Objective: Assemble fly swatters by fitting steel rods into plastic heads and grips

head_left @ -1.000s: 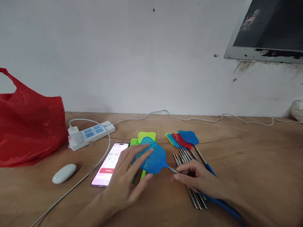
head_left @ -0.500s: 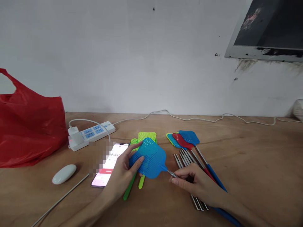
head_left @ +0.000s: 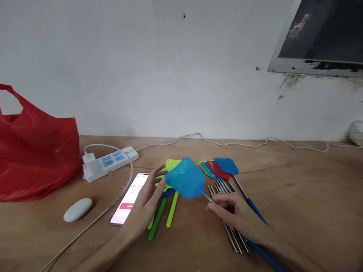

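Note:
My right hand (head_left: 235, 217) pinches the thin metal rod of a blue fly swatter (head_left: 185, 177), whose mesh head is raised a little above the table. My left hand (head_left: 146, 206) has its fingers curled, and its fingertips touch the left edge of that blue head. Under the head lie green swatter heads (head_left: 171, 164) with green handles (head_left: 171, 209) pointing toward me. To the right sits a pile of blue and red swatters (head_left: 219, 167) and several bare metal rods (head_left: 234, 236) partly under my right hand.
A lit phone (head_left: 129, 200) lies left of my left hand. A white power strip (head_left: 109, 162), a white oval object (head_left: 77, 209) and a red plastic bag (head_left: 36, 145) are further left. White cables (head_left: 227, 142) run along the wall.
The blue swatter head has lifted and moved up and right off the green ones. My left hand slid off its face to its left edge, uncovering the green handles.

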`<state>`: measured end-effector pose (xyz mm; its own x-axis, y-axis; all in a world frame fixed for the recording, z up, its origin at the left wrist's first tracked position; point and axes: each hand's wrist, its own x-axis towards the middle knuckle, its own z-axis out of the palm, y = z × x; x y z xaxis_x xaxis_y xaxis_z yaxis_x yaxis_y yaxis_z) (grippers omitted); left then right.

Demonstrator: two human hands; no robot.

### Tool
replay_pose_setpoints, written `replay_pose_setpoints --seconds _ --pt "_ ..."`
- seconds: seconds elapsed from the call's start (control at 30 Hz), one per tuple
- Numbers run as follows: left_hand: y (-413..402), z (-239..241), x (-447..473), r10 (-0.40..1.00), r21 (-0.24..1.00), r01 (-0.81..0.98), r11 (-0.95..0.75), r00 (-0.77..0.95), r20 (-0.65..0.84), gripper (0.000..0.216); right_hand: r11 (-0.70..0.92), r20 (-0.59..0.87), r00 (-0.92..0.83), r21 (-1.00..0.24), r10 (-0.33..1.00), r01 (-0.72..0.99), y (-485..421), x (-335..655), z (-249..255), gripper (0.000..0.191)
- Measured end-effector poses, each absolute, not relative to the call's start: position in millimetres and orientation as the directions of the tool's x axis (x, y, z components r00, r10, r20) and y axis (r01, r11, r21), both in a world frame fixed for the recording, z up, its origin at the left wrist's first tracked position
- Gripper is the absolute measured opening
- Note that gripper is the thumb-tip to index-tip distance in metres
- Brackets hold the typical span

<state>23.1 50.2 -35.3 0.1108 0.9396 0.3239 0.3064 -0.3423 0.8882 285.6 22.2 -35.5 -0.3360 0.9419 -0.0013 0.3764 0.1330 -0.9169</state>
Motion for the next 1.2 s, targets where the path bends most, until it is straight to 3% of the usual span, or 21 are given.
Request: replay_pose_setpoints --seconds 0.1,0.2,0.3,0.4,0.5,0.6,0.83,1.07,1.2 --pt "48.5 -36.8 22.2 0.937 0.86 0.374 -0.348 0.116 0.329 0.04 0.168 0.089 -0.212 -0.905 0.973 0.39 30.5 293.9 -42.8 0.037" --pt "43.9 -37.0 23.6 0.903 0.759 0.491 -0.428 0.2 0.38 0.034 0.238 0.227 -0.087 -0.816 0.97 0.526 42.9 306.8 -51.8 0.031" --pt "40.3 -36.1 25.6 0.816 0.585 0.574 -0.573 0.331 0.474 0.027 0.248 0.365 0.001 -0.636 0.931 0.731 55.1 322.0 -57.1 0.026" --pt "40.2 -37.0 26.5 0.765 0.487 0.595 -0.639 0.423 0.486 0.022 0.138 0.415 0.039 -0.39 0.909 0.91 62.8 335.5 -57.7 0.023" --pt "42.2 -40.5 25.6 0.754 0.419 0.636 -0.648 0.457 0.472 0.017 0.031 0.391 0.045 -0.184 0.919 0.982 65.9 344.7 -57.1 0.02" --pt "44.1 -43.7 24.5 0.758 0.349 0.69 -0.635 0.469 0.453 0.019 -0.008 0.357 0.041 -0.093 0.933 0.996 66.5 350.5 -58.8 0.018" --pt "46.1 -44.2 24.9 0.769 0.252 0.755 -0.606 0.474 0.43 0.022 0.0 0.332 0.018 -0.054 0.943 0.999 64.7 354.4 -64.9 0.012" --pt "48.6 -51.9 22.2 0.767 0.192 0.789 -0.583 0.456 0.452 0.026 0.035 0.381 0.005 -0.1 0.924 0.994 63.3 349.3 -55.8 0.021" --pt "51.5 -56.3 19.6 0.764 0.157 0.81 -0.565 0.442 0.47 0.031 0.259 0.438 -0.154 -0.191 0.886 0.947 57.7 335.5 -52.1 0.021"
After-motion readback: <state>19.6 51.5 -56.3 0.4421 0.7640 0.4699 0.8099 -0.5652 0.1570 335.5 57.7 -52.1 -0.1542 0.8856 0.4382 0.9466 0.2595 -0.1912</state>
